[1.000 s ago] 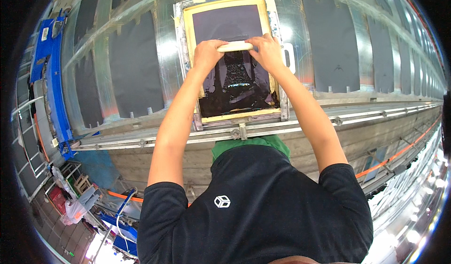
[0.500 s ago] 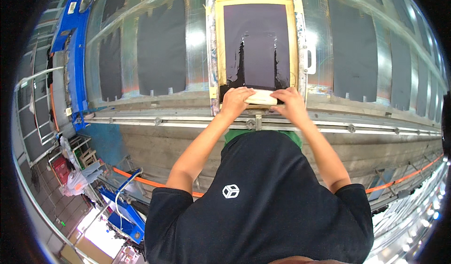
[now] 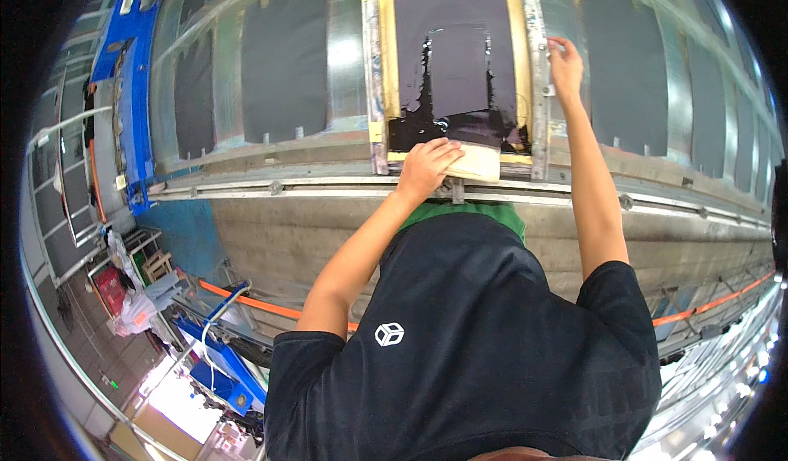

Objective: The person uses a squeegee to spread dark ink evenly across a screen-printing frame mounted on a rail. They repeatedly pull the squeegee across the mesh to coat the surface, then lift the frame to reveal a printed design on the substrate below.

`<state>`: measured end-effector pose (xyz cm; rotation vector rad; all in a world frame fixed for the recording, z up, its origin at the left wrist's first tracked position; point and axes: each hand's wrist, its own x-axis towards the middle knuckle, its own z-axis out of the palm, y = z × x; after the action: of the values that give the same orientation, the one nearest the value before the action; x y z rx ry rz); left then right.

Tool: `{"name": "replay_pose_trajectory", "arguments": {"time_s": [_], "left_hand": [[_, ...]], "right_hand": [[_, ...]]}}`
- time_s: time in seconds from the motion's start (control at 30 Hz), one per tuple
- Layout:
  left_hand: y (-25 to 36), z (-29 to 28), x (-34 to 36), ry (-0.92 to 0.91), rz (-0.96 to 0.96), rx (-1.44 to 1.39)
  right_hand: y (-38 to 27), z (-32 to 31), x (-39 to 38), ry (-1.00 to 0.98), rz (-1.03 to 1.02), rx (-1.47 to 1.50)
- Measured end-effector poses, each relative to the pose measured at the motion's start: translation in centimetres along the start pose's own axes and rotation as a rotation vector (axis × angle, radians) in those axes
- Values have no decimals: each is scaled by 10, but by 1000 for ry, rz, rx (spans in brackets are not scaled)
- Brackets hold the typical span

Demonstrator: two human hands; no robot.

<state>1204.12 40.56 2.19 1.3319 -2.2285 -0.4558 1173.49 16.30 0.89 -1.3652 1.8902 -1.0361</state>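
A screen printing frame point(image 3: 538, 137) with yellow tape round its dark mesh lies before me on the long table. Wet black ink point(image 3: 413, 129) pools along the near end of the mesh, with two streaks running away from it. My left hand point(image 3: 428, 169) is closed on the left part of a pale, wide squeegee point(image 3: 479, 163), which rests at the frame's near end. My right hand point(image 3: 566, 68) is at the white handle point(image 3: 549, 91) on the frame's right side, fingers curled round it. The hand hides most of that handle.
Dark fabric panels point(image 3: 285, 60) lie flat on the table to the left, and more point(image 3: 628, 75) to the right. A metal rail point(image 3: 328, 191) runs along the table's near edge. Blue machinery point(image 3: 131, 91) stands at the far left.
My right hand has let go of the squeegee and moved up and right to the frame's handle. My left hand keeps the squeegee, now tilted differently. Ink at the near end shows more.
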Motion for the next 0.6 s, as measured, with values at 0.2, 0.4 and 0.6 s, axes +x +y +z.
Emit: {"name": "replay_pose_trajectory", "arguments": {"time_s": [0.2,0.4,0.6], "left_hand": [[-31,-72,-47,123,-317,-153],[-154,-174,-124,312,-638,-296],[-274,-259,-189,249,-967,-382]], "right_hand": [[-61,39,-26,40,-76,47],[-119,190,-105,53,-143,135],[-171,283,-162,-1,-32,160]]}}
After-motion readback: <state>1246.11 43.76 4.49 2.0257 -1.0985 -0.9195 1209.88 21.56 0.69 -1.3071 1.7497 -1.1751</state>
